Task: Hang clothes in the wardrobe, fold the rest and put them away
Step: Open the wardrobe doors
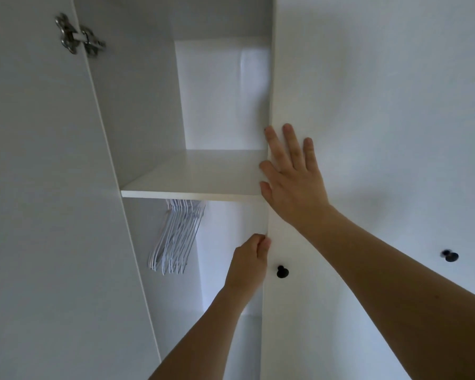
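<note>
At the wardrobe's (137, 105) right door (368, 105), I see my right hand (294, 185) flat, fingers spread, steadying it; my left hand (248, 261) pinches its edge, likely to swing it. White hangers (176, 237) hang under the shelf (198, 176), left. No clothes visible.
</note>
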`<state>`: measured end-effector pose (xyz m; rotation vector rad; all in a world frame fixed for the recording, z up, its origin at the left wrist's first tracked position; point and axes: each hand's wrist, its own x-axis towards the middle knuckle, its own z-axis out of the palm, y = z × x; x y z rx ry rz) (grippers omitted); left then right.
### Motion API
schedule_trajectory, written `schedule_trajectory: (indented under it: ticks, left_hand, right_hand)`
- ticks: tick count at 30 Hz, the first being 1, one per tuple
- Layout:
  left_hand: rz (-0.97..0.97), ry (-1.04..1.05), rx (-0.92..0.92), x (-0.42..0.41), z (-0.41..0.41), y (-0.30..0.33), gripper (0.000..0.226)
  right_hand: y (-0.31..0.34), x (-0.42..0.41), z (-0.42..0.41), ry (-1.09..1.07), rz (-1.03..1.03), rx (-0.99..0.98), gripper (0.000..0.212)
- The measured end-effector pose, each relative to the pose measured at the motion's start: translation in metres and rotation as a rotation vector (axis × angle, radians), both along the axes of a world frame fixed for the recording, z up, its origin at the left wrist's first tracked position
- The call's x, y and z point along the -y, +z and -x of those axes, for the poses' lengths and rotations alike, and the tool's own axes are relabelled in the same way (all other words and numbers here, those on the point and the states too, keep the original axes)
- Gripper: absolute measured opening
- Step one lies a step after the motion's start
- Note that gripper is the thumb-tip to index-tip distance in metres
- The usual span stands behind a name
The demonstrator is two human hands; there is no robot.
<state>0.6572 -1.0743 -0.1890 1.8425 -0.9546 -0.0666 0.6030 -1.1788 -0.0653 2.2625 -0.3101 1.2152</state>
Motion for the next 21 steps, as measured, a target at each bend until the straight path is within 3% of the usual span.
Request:
schedule_trajectory:
  ticks: [5, 12, 21]
  left_hand:
    - [-0.031, 0.049, 0.083, -0.031, 0.064, -0.004, 0.025]
    - [-0.016, 0.038, 0.056, -0.067, 0.175, -0.004, 0.027]
    - [-0.052, 0.0, 0.102, -0.063, 0.303, -0.003, 0.033]
  right_hand:
    - [0.002, -0.027, 0.06, 0.064, -0.043, -0.022, 0.022]
    - [0.004, -0.058, 0.167, 0.157, -0.047, -0.031, 0.023]
    - [0.006, -0.052, 0.313, 0.159, 0.008, -0.039, 0.013]
